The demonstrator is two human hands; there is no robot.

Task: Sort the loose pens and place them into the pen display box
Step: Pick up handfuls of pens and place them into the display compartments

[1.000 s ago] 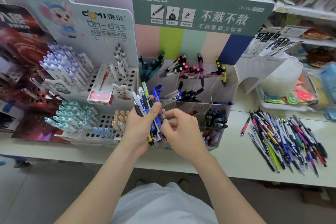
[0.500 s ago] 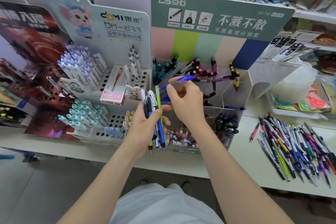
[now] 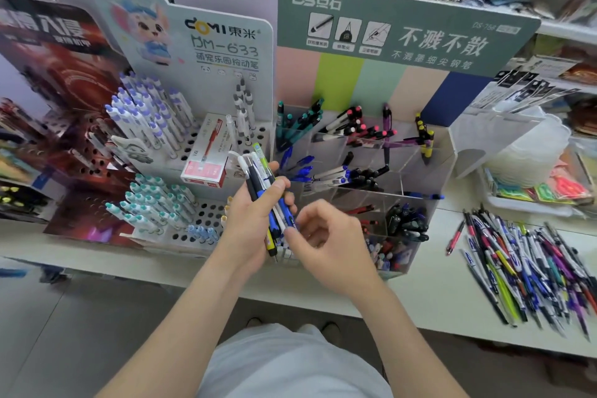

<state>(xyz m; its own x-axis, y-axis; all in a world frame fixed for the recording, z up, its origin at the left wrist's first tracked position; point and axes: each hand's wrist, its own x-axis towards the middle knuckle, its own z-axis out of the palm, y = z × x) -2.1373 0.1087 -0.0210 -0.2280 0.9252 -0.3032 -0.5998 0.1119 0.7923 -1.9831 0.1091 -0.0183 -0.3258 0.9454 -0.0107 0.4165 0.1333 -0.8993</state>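
Head view, left hand [image 3: 255,220]: fingers wrapped round pen bundle [image 3: 256,173].
Right hand [image 3: 326,242]: fingers curled at bundle's lower tips; pinch unclear.
Display box [image 3: 448,152]: just beyond fingertips, part filled.
Loose pile [image 3: 533,271]: right of fingers; judged mostly unsorted.

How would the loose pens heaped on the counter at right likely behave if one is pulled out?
Probably stiff and light: the loose pens are slim straight barrels. They lie crossed in a heap on the flat white counter, so pulling one likely drags neighbours, and round barrels may roll.
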